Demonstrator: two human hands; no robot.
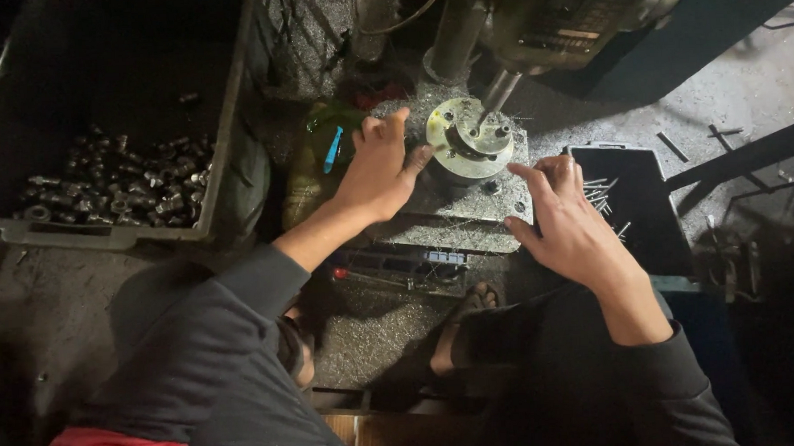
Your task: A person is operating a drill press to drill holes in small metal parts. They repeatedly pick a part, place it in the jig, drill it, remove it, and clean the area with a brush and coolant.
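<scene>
While the round metal fixture (469,139) sits on the chip-strewn machine table (468,213) under the drill spindle (498,89), the left hand (378,166) lies just left of it, nearer of the two, thumb tip touching its rim, fingers curled, holding nothing visible. Right hand (568,220): lower right of fixture, apart, loosely open, empty. Black tray of pins (633,206) just beside it; crate of fittings (110,186) far left.

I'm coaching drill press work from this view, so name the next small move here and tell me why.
Probably draw the left hand back off the round fixture. Its thumb rests on the fixture rim, close beside the spindle standing over the plate, while the right hand hovers open nearby.
</scene>
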